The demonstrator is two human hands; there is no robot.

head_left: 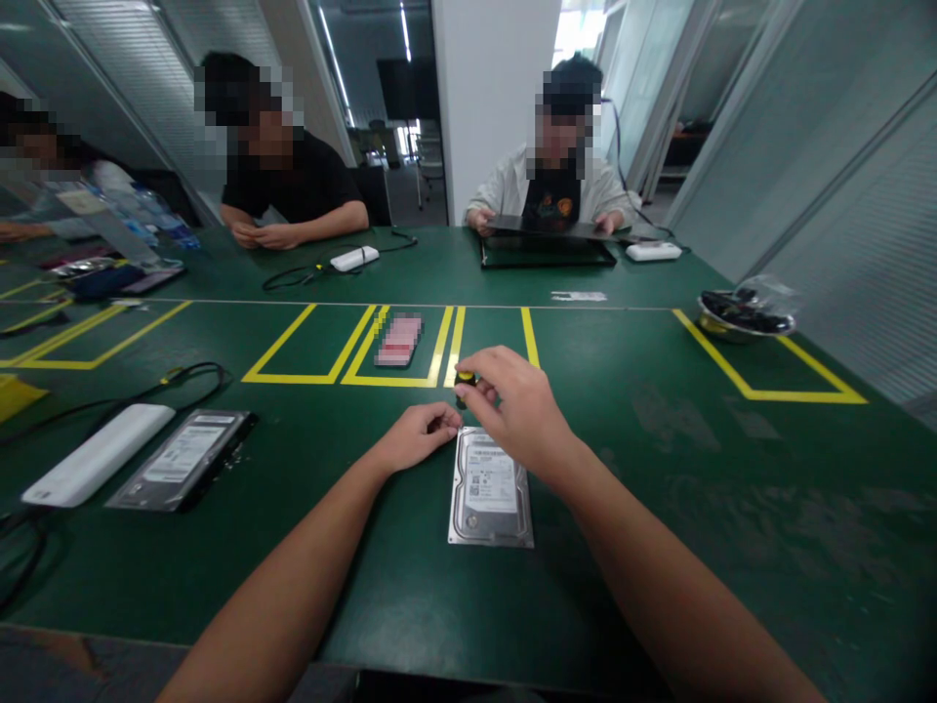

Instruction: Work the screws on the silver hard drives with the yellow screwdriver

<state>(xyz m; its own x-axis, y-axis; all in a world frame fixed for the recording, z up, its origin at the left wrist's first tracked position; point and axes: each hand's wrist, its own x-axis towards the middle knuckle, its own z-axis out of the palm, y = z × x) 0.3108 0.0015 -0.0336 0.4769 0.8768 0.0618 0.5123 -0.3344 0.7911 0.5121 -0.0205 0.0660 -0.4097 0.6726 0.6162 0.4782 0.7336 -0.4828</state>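
A silver hard drive with a white label lies flat on the green table in front of me. My right hand grips a short screwdriver by its black and yellow handle, upright above the drive's far left corner. The screwdriver's tip is too small to make out. Beside that same corner is my left hand, its fingertips pinched together below the handle. What they hold, if anything, is hidden.
To the left lie a second hard drive and a white power strip. A phone rests inside yellow tape. At the right stands a metal bowl of dark items. Across the table, a person holds a dark panel.
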